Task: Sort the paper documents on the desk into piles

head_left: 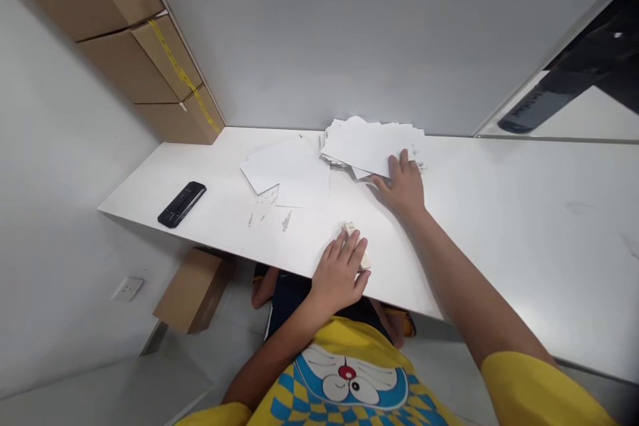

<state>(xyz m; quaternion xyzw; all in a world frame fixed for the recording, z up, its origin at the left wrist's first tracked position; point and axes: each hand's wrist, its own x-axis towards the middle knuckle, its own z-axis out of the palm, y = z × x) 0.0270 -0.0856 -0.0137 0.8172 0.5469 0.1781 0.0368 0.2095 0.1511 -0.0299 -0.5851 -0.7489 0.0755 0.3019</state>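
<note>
My right hand (403, 190) lies at the front right of a messy stack of white paper (367, 143). Its fingertips rest on the top sheet; the thumb is spread apart near the stack's front edge. Close to the table's front edge, my left hand (340, 273) has its fingers bent over a small cream-coloured block (365, 261). The fingers partly cover the block, so I cannot make out its kind. Left of the stack, loose white sheets (299, 173) lie flat, with small grey scraps or marks (286, 220) in front of them.
A black flat object (182, 204) lies at the left on the white table (499, 213). Cardboard boxes (154, 63) are stacked at the back left against a grey panel (324, 33). Another cardboard box (192, 289) is below the table. A dark object (544, 103) shows at upper right.
</note>
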